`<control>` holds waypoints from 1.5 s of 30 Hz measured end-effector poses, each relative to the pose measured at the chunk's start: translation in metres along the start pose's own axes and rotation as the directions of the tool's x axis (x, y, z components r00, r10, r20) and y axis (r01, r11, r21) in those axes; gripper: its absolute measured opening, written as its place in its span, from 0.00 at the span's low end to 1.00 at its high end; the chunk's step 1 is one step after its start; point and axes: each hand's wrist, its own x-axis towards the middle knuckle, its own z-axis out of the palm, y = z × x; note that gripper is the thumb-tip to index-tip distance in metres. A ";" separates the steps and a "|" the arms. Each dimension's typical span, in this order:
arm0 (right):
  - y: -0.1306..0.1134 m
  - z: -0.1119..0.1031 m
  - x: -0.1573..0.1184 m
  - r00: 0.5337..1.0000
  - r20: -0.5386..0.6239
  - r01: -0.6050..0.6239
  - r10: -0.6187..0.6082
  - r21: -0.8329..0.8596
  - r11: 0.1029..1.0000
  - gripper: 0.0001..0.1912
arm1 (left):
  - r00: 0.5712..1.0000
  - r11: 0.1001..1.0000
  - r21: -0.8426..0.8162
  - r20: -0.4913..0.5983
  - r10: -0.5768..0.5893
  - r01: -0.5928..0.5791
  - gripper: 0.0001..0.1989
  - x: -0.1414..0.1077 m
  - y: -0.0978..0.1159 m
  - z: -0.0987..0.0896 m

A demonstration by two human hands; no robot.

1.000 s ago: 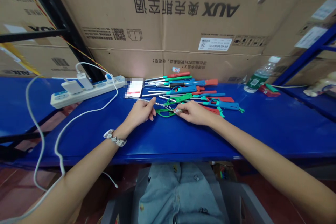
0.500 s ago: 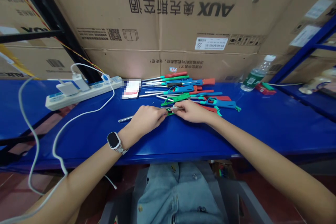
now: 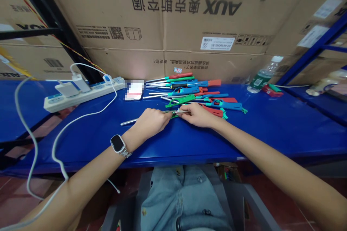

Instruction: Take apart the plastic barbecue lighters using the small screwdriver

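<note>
My left hand (image 3: 152,124) is closed around a long-nosed lighter (image 3: 128,121). Its metal tube sticks out to the left beneath the hand, and a bit of green body shows at the fingertips. My right hand (image 3: 199,115) meets it from the right, thumb and fingers pinching a small clear and silvery piece (image 3: 181,111) at the green body. Fingers hide most of the join. Just behind the hands lies a pile of lighters, among them a green lighter (image 3: 184,99), a blue lighter (image 3: 226,105) and a red handle (image 3: 214,111). A black-handled screwdriver (image 3: 179,85) rests on the pile.
A power strip (image 3: 94,92) with white chargers and cables stands at the left, beside a phone (image 3: 135,90). At the right are a water bottle (image 3: 261,79) and a small red box (image 3: 272,91). Large cardboard boxes (image 3: 168,25) rise behind the blue table (image 3: 173,148).
The view has shifted very slightly. Both hands stay together at the lighter, with hardly any visible movement of the fingers.
</note>
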 end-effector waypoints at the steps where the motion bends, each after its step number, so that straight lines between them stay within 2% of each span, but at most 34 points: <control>1: 0.001 0.002 -0.001 1.000 -0.017 0.017 -0.017 -0.003 1.000 0.11 | 1.000 1.000 -0.011 -0.026 0.008 -0.009 0.17 -0.002 0.000 0.002; 4: 0.004 0.007 -0.005 0.995 -0.062 0.074 -0.075 -0.017 0.997 0.09 | 0.996 0.999 -0.034 -0.092 0.013 -0.016 0.18 -0.006 0.000 0.009; 7: 0.005 0.008 -0.007 0.992 -0.080 0.099 -0.101 -0.029 0.995 0.08 | 0.994 1.000 -0.025 -0.108 0.015 -0.017 0.17 -0.006 0.001 0.013; 12: 0.003 0.006 -0.002 0.997 -0.062 0.041 -0.042 -0.010 0.999 0.10 | 0.994 1.000 0.008 -0.105 0.028 -0.027 0.17 -0.001 0.005 0.013; 16: 0.001 0.007 0.004 0.992 -0.124 -0.023 0.020 -0.030 0.999 0.16 | 0.997 0.997 0.062 -0.065 0.049 -0.045 0.14 0.000 0.008 0.013; 19: 0.000 0.011 0.006 0.989 -0.143 -0.046 0.041 -0.033 0.998 0.16 | 0.997 0.997 0.068 -0.068 0.045 -0.040 0.11 -0.001 0.008 0.013; 28: -0.001 0.017 0.003 0.986 -0.153 -0.067 0.061 -0.035 0.997 0.14 | 0.998 0.998 -0.062 -0.054 0.011 -0.014 0.15 0.000 0.005 0.014; 32: -0.002 0.014 0.002 0.986 -0.148 -0.080 0.082 0.021 0.997 0.14 | 0.999 0.995 -0.096 -0.034 0.036 -0.039 0.14 -0.001 0.004 0.011; 35: -0.004 0.009 0.000 0.984 -0.141 -0.087 0.108 0.144 0.986 0.12 | 1.000 0.995 -0.096 -0.018 0.024 -0.026 0.15 -0.001 0.005 0.009; 38: -0.005 0.000 -0.003 0.993 -0.094 -0.054 0.073 0.194 0.979 0.10 | 1.000 0.996 -0.089 -0.002 0.014 -0.015 0.16 -0.001 0.006 0.008; 40: -0.003 -0.007 -0.006 0.997 -0.079 0.003 0.006 0.102 0.995 0.08 | 1.000 0.997 -0.081 -0.006 0.016 -0.017 0.17 -0.001 0.006 0.009; 42: 0.001 -0.014 -0.008 0.994 -0.085 0.060 -0.065 -0.060 0.996 0.08 | 1.000 0.997 -0.079 -0.019 0.023 -0.024 0.17 -0.001 0.006 0.011; 45: 0.010 -0.018 -0.011 0.984 -0.086 0.123 -0.159 -0.323 0.938 0.11 | 1.000 0.997 -0.080 -0.020 0.017 -0.019 0.17 -0.001 0.006 0.011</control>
